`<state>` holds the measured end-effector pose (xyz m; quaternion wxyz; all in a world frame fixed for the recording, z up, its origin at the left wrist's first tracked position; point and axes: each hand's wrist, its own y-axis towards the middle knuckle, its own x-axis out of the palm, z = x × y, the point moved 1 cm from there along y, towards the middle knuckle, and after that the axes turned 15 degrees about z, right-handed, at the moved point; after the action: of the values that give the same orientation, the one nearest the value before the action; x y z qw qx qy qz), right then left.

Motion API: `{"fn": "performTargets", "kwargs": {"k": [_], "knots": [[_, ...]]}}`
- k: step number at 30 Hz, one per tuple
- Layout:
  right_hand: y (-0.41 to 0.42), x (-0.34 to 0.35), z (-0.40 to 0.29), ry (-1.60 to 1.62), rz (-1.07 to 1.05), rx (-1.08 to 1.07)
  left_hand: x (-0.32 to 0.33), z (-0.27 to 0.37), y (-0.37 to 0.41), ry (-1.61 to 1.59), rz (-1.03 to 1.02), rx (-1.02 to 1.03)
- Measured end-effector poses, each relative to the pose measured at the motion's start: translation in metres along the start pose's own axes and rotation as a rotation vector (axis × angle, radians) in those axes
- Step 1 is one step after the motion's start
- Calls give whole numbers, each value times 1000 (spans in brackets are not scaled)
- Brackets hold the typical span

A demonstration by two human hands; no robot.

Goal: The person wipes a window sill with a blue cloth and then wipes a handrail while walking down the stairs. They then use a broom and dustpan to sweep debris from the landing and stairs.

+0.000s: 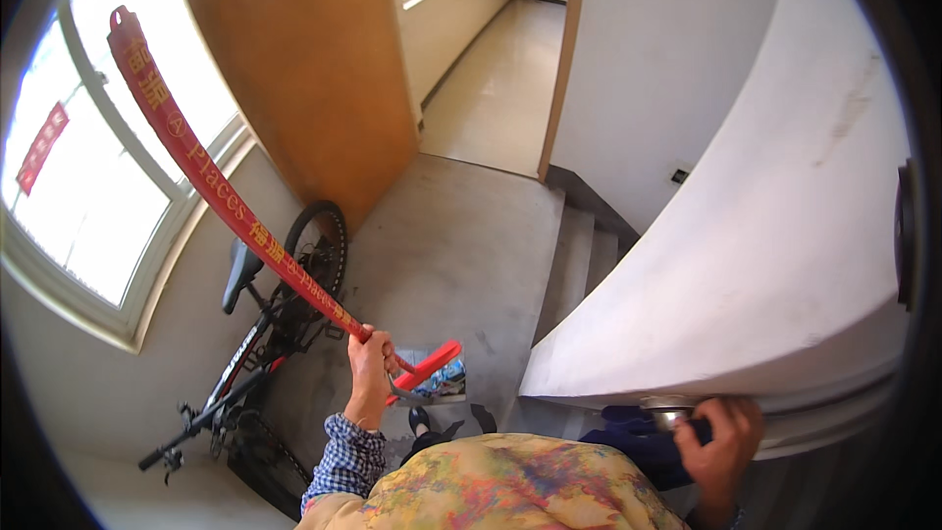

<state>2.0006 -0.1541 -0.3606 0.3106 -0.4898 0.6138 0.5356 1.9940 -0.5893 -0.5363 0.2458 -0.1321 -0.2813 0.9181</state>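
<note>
My left hand [370, 368] grips a long pole in red wrapping with gold writing [221, 195], which rises to the upper left and ends in a loop. Below that hand, a red bar [436, 368] lies across a light, square-edged thing [450, 396] with blue and white bits on it; whether it is a dustpan is not plain. At the lower right, my right hand [721, 434] is at the edge of a white door [662, 309], its fingertips by a round metal knob [668, 416]. Dark blue cloth [625, 419] hangs there; the hand's exact hold is partly hidden.
A black bicycle [257, 338] leans by the wall under a window [110, 235] at left. An orange-brown wooden door [309, 73] stands open onto a corridor [493, 81]. Grey steps [570, 250] border the concrete landing [449, 250]. My shoe [418, 418] is near the red bar.
</note>
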Motion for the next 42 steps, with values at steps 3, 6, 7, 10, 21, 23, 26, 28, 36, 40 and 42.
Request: {"fn": "performTargets", "kwargs": {"k": [3,6,7,10,21,23,26,28,36,40,42], "knots": [[-9,27,26,-154,134,73,29,-6,71,35,-112,-14],[2,42,49,-311,400,363,88,-11,141,98,-212,-85],[13,51,65,-372,505,287,111,-11,161,103,-237,-95],[26,75,59,-545,841,529,166,20,174,186,-329,-97],[56,89,83,-949,1398,786,434,83,292,272,-599,18],[30,89,83,-1061,1465,788,468,89,318,253,-594,28],[-16,80,74,-1004,1526,817,485,91,368,312,-605,33],[7,88,40,-1011,1603,945,490,100,391,309,-561,48],[-178,69,-48,-810,1361,1441,440,99,493,385,-490,11],[-184,79,-90,-636,1486,1690,422,94,553,434,-390,-63],[-135,86,-123,-401,1679,1756,412,100,577,455,-373,-92]]}}
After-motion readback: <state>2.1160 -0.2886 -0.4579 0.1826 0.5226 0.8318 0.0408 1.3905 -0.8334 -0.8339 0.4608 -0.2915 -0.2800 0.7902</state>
